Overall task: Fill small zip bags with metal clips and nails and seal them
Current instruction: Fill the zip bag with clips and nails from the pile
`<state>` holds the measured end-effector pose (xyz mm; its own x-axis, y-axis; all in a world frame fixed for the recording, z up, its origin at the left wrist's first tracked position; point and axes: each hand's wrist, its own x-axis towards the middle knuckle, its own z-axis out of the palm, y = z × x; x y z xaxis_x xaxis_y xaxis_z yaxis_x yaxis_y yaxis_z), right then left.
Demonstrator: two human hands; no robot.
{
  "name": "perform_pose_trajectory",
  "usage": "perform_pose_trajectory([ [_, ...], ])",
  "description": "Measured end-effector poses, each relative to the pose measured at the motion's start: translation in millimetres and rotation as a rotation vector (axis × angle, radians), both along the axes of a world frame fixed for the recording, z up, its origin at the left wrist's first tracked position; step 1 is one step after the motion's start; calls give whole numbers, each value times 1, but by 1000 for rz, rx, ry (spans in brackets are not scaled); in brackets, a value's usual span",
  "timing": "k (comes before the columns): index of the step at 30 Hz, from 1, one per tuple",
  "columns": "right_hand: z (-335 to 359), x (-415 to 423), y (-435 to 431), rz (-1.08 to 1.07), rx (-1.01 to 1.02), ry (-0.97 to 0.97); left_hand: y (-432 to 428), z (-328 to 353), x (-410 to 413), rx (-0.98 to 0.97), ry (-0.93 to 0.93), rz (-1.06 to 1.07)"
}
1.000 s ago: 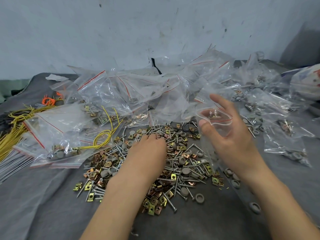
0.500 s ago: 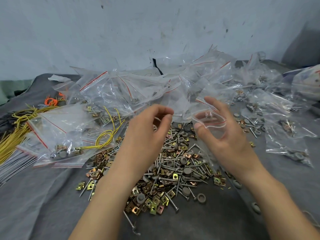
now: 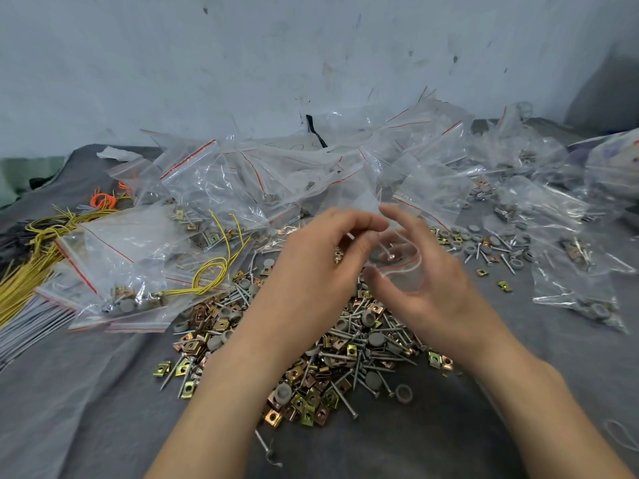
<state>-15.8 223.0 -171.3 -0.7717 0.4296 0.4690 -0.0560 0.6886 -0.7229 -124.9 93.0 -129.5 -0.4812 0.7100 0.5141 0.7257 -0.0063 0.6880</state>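
Zip bag: small, clear, red seal strip, held above the loose pile of clips and nails, mouth gaping toward the left hand.

Head view:
- Right hand: thumb and fingers curled round the bag, gripping it.
- Left hand: fingertips pinched together on a thin pale piece at the bag mouth; cannot tell what the piece is.
- Writing: faint mark on one bag in the rear heap of bags, too blurred to read.
- Edges: heap lies against the wall; yellow wires far left; more bags right.
- Room: bare grey cloth near left, and near right of the pile.
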Motion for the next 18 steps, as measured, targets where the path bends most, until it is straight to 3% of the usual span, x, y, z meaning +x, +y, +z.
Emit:
perform_pose_trajectory([
  [11,-4,-1,7,5,-47,76,-7,-2,-15,4,-70,76],
  [13,-4,0,8,-5,-69,87,-11,-7,-22,-86,-55,132],
  [18,-3,2,10,-38,-91,92,-21,-22,-31,-523,85,188],
])
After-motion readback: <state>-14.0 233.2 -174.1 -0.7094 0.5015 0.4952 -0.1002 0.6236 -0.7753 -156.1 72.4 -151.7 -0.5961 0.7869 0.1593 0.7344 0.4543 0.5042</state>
